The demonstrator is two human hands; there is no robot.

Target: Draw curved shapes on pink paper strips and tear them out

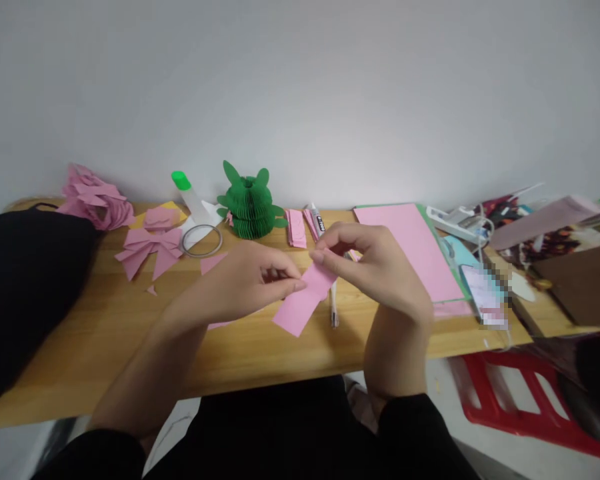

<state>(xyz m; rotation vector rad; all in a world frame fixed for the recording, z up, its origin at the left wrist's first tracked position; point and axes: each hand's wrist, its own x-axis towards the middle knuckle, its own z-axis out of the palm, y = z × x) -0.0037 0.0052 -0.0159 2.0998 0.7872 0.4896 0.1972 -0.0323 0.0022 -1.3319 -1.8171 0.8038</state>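
A strip of pink paper (300, 308) is held slantwise above the wooden table (300, 363). My left hand (250, 283) pinches its left edge between thumb and fingers. At the strip's upper end, my right hand (363, 257) also grips it, thumb against fingertips. Under the hands lie a pen (334, 313) and more pink paper (213, 263), partly hidden. Just beyond them are a stack of small pink pieces (296, 228) and a tube of glue (319, 219).
A green honeycomb-paper figure (250, 207) stands by the wall. Leftward are a glue bottle (190, 193), a tape ring (201, 241), a pink paper bow (150, 250) and a black bag (35, 287). Pink sheets (405, 243), a phone (485, 293) and a power strip (453, 223) lie rightward.
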